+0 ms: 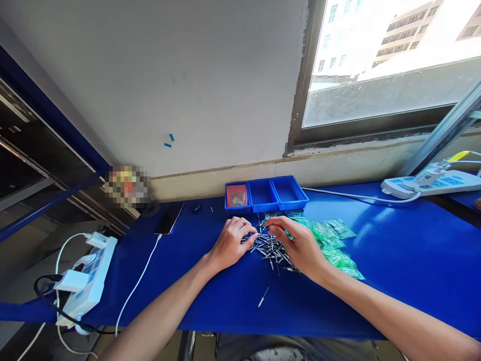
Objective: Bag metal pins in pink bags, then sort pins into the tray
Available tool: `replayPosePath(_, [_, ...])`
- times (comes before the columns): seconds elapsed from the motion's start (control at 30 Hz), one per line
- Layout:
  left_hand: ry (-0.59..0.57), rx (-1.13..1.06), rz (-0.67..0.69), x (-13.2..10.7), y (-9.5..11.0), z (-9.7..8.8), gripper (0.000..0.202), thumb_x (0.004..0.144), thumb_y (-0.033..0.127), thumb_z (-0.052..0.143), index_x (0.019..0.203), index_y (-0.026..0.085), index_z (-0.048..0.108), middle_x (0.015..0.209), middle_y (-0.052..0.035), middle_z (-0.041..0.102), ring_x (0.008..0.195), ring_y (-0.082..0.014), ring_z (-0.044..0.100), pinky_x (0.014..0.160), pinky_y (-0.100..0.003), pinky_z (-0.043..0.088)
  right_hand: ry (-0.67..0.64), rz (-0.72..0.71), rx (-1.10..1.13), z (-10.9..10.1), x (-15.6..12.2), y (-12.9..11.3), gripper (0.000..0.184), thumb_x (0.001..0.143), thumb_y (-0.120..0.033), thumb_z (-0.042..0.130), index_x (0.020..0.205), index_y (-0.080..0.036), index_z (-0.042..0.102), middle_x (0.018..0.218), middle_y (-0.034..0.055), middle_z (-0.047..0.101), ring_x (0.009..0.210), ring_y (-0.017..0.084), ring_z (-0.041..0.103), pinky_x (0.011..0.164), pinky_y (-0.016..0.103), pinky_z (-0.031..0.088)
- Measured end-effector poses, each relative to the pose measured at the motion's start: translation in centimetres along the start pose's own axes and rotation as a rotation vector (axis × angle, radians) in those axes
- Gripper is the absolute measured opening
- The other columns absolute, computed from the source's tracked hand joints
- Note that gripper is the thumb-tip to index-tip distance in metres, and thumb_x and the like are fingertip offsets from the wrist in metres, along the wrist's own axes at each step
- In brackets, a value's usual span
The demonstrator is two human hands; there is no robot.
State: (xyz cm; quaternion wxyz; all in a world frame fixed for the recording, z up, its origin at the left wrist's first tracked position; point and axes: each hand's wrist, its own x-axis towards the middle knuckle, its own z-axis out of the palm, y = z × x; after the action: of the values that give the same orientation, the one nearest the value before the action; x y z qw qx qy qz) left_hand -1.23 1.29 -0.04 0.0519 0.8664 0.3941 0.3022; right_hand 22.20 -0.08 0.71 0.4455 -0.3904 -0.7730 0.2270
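Note:
A loose pile of silver pop rivets lies on the blue table, several of them with thin pins sticking out. At the pile's left edge is my left hand, its thumb and fingers closed together; whatever they pinch is too small to make out. My right hand reaches over the pile's right side with fingers curled and thumb near the index finger, and its fingertips hide any small thing between them. Green-tinted plastic bags lie beside and partly behind my right hand. One single rivet rests apart, nearer the front edge.
Behind the pile stands a blue three-compartment tray; a red-and-clear packet sits in its left compartment. A phone on a white cable lies to the left. Power strips stand at the left and far right.

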Motion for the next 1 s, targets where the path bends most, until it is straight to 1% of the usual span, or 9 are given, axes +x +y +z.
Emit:
replayPosePath(0.1, [0.024,0.005,-0.007,0.1,0.2,-0.1,0.013,0.106,0.031,0.060,0.106,0.024,0.071,0.105,-0.0048,0.071,0.101,-0.0215,0.061,0.092,-0.039,0.047,0.001,-0.026,-0.006,-0.2,0.1,-0.3,0.027,0.111,-0.034,0.044,0.117,-0.027,0.069,0.102,0.0077,0.070,0.088,0.022,0.069,0.077,0.034,0.056])
replayPosePath(0.2, [0.039,0.008,-0.015,0.1,0.3,-0.2,0.013,0.106,0.030,0.059,0.106,0.024,0.071,0.106,-0.0048,0.070,0.101,-0.0214,0.061,0.091,-0.039,0.046,0.060,-0.022,-0.014,-0.2,0.3,-0.2,0.028,0.110,-0.037,0.047,0.115,-0.028,0.073,0.104,0.0092,0.065,0.093,0.023,0.067,0.079,0.036,0.056])
replayPosePath(0.33, [0.077,0.004,-0.031,0.1,0.4,-0.3,0.014,0.106,0.030,0.058,0.106,0.023,0.071,0.107,-0.0058,0.068,0.102,-0.0213,0.062,0.093,-0.039,0.047,0.064,0.076,0.104,0.0,0.5,0.5,0.030,0.109,-0.045,0.049,0.108,-0.026,0.073,0.106,0.0086,0.069,0.094,0.023,0.066,0.079,0.035,0.056])
replayPosePath(0.4, [0.099,-0.007,-0.040,0.1,0.4,-0.4,0.015,0.106,0.031,0.058,0.106,0.023,0.071,0.109,-0.0060,0.067,0.103,-0.0211,0.062,0.094,-0.039,0.048,0.052,0.169,0.204,0.3,0.6,0.8,0.033,0.107,-0.052,0.051,0.110,-0.025,0.071,0.093,0.0053,0.070,0.081,0.020,0.065,0.070,0.032,0.054])
replayPosePath(0.5, [0.119,-0.022,-0.044,0.1,0.4,-0.4,0.014,0.106,0.031,0.058,0.105,0.024,0.071,0.109,-0.0057,0.066,0.103,-0.0207,0.064,0.096,-0.039,0.049,0.040,0.256,0.337,0.6,0.7,1.0,0.040,0.103,-0.060,0.054,0.108,-0.023,0.068,0.073,0.0005,0.063,0.066,0.017,0.058,0.061,0.029,0.049])
replayPosePath(0.7, [0.119,-0.037,-0.054,0.1,0.4,-0.4,0.013,0.105,0.031,0.060,0.107,0.024,0.072,0.109,-0.0057,0.067,0.103,-0.0208,0.064,0.096,-0.039,0.050,0.029,0.352,0.437,0.5,1.0,0.6,0.052,0.099,-0.068,0.055,0.109,-0.021,0.072,0.063,-0.0023,0.052,0.056,0.015,0.047,0.049,0.026,0.037])
replayPosePath(0.8, [0.139,-0.052,-0.062,0.1,0.3,-0.3,0.014,0.106,0.031,0.060,0.107,0.024,0.072,0.109,-0.0061,0.066,0.105,-0.0212,0.063,0.098,-0.040,0.050,0.058,0.333,0.466,0.6,1.0,0.8,0.050,0.101,-0.063,0.054,0.117,-0.020,0.073,0.066,-0.0022,0.051,0.056,0.014,0.044,0.049,0.026,0.038])
replayPosePath(0.9, [0.156,-0.067,-0.063,0.1,0.4,-0.3,0.014,0.106,0.031,0.060,0.107,0.024,0.072,0.109,-0.0063,0.066,0.106,-0.0214,0.064,0.098,-0.040,0.051,0.077,0.292,0.495,0.8,0.9,1.1,0.047,0.103,-0.057,0.055,0.131,-0.022,0.067,0.080,0.0006,0.060,0.058,0.013,0.047,0.053,0.028,0.043])
replayPosePath(1.0, [0.162,-0.079,-0.065,0.1,0.4,-0.3,0.014,0.106,0.031,0.060,0.108,0.024,0.071,0.109,-0.0065,0.066,0.105,-0.0215,0.064,0.098,-0.040,0.052,0.069,0.284,0.532,0.9,0.8,1.2,0.046,0.102,-0.053,0.058,0.138,-0.024,0.061,0.094,0.0036,0.068,0.062,0.013,0.054,0.056,0.028,0.048])
